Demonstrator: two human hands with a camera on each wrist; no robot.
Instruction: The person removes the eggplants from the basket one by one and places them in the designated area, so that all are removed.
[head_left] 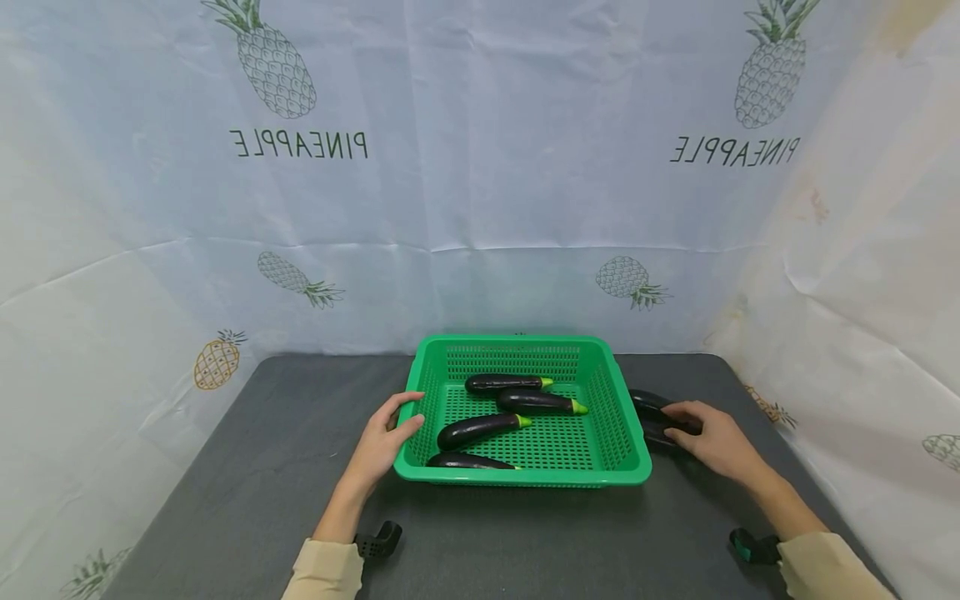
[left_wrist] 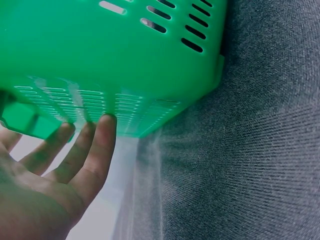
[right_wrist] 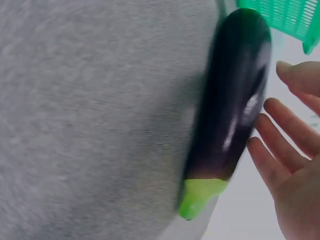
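Observation:
A green plastic basket (head_left: 517, 477) stands mid-table with several dark eggplants in it, among them one eggplant (head_left: 480, 431) with a green stem end. At its left rim my left hand (head_left: 378, 442) grips the edge, thumb and forefinger over the top. In the left wrist view, other fingers (left_wrist: 102, 145) of that hand lie against the slotted outer wall. Right of the basket, my right hand (head_left: 712, 437) reaches over two eggplants, one eggplant (head_left: 647, 402) farther back. Its thumb and fingers are spread apart beside the nearer eggplant (right_wrist: 230, 100); contact is unclear.
Dark grey cloth covers the table (head_left: 510, 542). A white curtain (head_left: 510, 183) with pineapple prints hangs behind the table and at both sides. Each wrist carries a black device, such as the left one (head_left: 378, 540).

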